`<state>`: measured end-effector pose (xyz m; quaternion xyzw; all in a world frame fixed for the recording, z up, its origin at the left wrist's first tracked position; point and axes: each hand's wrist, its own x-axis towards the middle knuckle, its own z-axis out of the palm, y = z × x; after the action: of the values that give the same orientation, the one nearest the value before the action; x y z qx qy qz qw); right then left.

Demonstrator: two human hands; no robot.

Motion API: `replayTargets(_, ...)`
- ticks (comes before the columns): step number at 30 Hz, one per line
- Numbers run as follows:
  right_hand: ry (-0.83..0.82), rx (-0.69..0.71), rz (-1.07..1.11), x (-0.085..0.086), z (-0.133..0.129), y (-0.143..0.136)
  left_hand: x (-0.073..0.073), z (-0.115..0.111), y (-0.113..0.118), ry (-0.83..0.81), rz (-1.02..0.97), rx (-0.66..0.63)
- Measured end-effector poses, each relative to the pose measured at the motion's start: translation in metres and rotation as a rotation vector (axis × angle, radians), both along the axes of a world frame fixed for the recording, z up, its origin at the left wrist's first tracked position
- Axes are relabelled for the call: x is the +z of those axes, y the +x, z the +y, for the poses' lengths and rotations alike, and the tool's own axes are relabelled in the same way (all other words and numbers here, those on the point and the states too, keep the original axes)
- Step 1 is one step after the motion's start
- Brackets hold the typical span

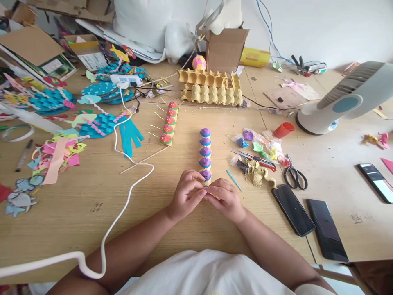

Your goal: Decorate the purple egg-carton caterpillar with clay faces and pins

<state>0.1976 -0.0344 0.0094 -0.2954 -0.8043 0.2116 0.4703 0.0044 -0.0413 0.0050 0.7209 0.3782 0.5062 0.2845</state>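
Observation:
A strip of egg-carton cups (205, 151) runs away from me on the table, its several bumps topped with purple and blue clay. Dark marks show on the nearer caps. My left hand (188, 193) is at its near end, fingers bent and thumb and fingertips pressed together. Facing it, my right hand (225, 198) is closed the same way, and the fingertips of both meet just in front of the strip. Whatever lies between them is mostly hidden. Further left stands a second strip (169, 123) with red and green clay caps and pale thin sticks beside it.
Right of the strip lie a blue clay tool (233, 180), a utility knife (254, 159), bagged clay (260, 148), scissors (295, 174) and phones (293, 209). A white cable (132, 188) crosses the left side. Egg cartons (211, 94) and a fan (334, 102) stand further back.

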Motion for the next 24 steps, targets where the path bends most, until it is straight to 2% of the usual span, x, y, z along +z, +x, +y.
replayTargets(4, -0.034, 0.026, 0.08, 0.003, 0.0, 0.001, 0.0, -0.001, -0.003, -0.016, -0.002, -0.017)
replayTargets(6, -0.113, -0.024, 0.121, 0.003, 0.0, 0.002, -0.001, 0.0, -0.006, 0.002, 0.017, 0.058)
replayTargets(10, -0.414, -0.189, 0.241, -0.001, 0.001, 0.007, -0.004, 0.006, -0.009, 0.012, 0.013, 0.282)
replayTargets(12, -0.515, -0.198, 0.298, -0.003, 0.002, 0.009, -0.004, 0.009, -0.009, 0.02, 0.01, 0.327)
replayTargets(17, -0.656, -0.133, 0.294, -0.005, 0.006, 0.006, 0.0, 0.008, -0.007, 0.093, 0.106, 0.264)
replayTargets(21, -0.783, -0.141, 0.416, -0.005, 0.009, 0.003, 0.002, 0.007, -0.007, 0.103, 0.142, 0.24)
replayTargets(24, -0.844, -0.141, 0.422, -0.005, 0.01, 0.004, 0.002, 0.008, -0.006, 0.094, 0.135, 0.234)
